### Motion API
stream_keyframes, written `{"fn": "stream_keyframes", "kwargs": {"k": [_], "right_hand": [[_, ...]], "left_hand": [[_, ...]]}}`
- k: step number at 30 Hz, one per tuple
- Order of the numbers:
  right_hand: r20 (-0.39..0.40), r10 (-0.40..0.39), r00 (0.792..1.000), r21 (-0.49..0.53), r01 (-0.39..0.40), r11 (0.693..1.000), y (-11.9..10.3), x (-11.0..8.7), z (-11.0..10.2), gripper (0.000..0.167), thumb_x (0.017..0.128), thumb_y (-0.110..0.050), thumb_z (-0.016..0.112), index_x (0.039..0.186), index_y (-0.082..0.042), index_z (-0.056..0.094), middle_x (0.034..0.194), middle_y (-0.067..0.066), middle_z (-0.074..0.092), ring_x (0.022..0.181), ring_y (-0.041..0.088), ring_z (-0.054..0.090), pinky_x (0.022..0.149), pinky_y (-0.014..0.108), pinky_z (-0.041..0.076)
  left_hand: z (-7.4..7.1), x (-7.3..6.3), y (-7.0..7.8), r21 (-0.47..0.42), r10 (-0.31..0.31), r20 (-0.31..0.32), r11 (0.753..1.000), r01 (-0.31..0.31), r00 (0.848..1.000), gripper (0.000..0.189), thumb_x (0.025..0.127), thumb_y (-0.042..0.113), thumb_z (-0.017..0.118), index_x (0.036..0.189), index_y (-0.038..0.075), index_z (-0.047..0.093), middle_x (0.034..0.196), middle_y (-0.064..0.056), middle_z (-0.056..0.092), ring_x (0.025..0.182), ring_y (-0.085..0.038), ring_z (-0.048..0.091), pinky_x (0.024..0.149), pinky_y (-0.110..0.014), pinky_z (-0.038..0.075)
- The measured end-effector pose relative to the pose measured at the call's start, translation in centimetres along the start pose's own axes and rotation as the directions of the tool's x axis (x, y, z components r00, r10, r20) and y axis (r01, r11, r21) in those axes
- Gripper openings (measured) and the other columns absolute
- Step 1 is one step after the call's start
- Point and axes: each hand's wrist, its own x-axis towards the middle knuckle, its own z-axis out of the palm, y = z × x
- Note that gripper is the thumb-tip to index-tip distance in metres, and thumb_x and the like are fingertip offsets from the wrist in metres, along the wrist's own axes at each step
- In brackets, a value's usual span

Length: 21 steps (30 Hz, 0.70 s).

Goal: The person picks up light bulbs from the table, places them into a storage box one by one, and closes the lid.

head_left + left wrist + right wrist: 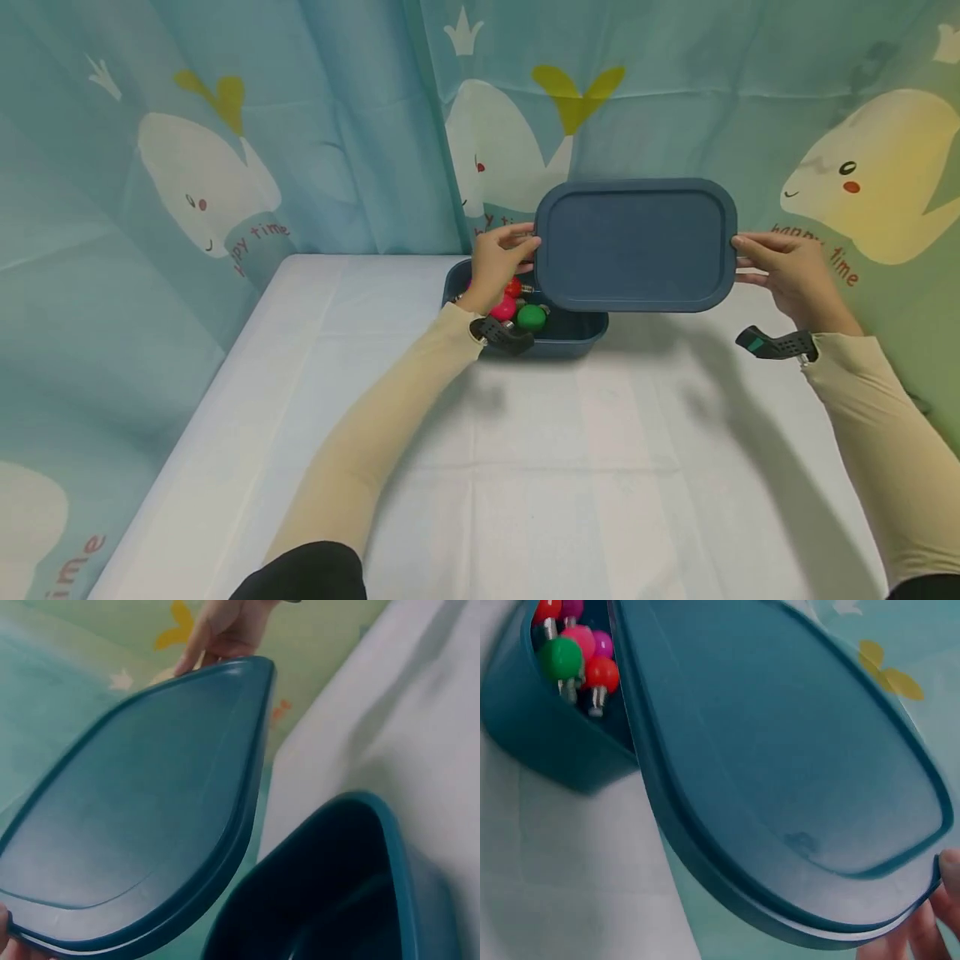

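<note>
A dark blue rounded-rectangle lid [636, 247] is held up, its flat face toward the head camera. My left hand [501, 260] pinches its left end between thumb and fingers, and my right hand [787, 271] pinches the right end. Behind and below the lid's left part stands a matching blue box [577, 346] on the table. Several coloured light bulbs with metal screw bases lie inside it, among them a green bulb [532, 317], a pink bulb [503, 308] and a red bulb [601, 673]. The lid and left hand hide part of the box.
A white cloth covers the table [480, 475], and the lid's shadow falls right of the box. Behind the table's far edge hangs a blue-green curtain [360, 125] printed with whales. Dark straps [776, 342] sit on both wrists.
</note>
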Motion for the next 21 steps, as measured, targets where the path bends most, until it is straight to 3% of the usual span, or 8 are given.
{"fn": "stream_keyframes", "kwargs": {"k": [7,13,16,21], "right_hand": [[0.020,0.107,0.994,-0.203,-0.101,0.974,0.5,1.2,1.7,0.011,0.085,-0.026,0.068,0.076,-0.029,0.073,0.076,-0.016,0.068,0.070,0.002,0.064,0.059,0.017,0.056],[0.170,0.181,0.969,-0.127,-0.160,0.979,1.1,1.8,2.7,0.021,0.091,-0.016,0.060,0.078,-0.026,0.074,0.080,-0.014,0.069,0.074,0.004,0.064,0.065,0.019,0.055],[0.207,0.198,0.958,-0.110,-0.179,0.978,1.3,2.0,3.4,0.024,0.092,-0.013,0.058,0.080,-0.026,0.074,0.082,-0.013,0.069,0.076,0.004,0.064,0.067,0.019,0.055],[0.213,0.224,0.951,-0.130,-0.200,0.971,1.8,2.3,4.8,0.022,0.091,-0.015,0.060,0.079,-0.028,0.073,0.083,-0.015,0.068,0.077,0.003,0.064,0.068,0.019,0.056]], "left_hand": [[-2.7,0.2,0.2,-0.053,-0.178,0.038,0.982,0.180,0.983,0.037,0.088,0.012,0.064,0.125,0.012,0.061,0.119,-0.013,0.063,0.079,-0.011,0.064,0.076,-0.029,0.059],[-5.3,0.2,-0.1,-0.049,-0.245,0.103,0.967,0.250,0.964,0.043,0.091,0.011,0.060,0.133,0.009,0.053,0.130,-0.014,0.058,0.101,-0.020,0.065,0.089,-0.033,0.055],[-6.5,0.2,-0.5,-0.048,-0.273,0.138,0.958,0.282,0.952,0.046,0.092,0.009,0.059,0.136,0.008,0.050,0.134,-0.014,0.055,0.113,-0.022,0.061,0.094,-0.034,0.052],[-8.0,0.4,-0.9,-0.031,-0.304,0.143,0.950,0.311,0.942,0.048,0.091,0.006,0.059,0.137,0.009,0.048,0.137,-0.014,0.053,0.104,-0.015,0.063,0.097,-0.034,0.051]]}}
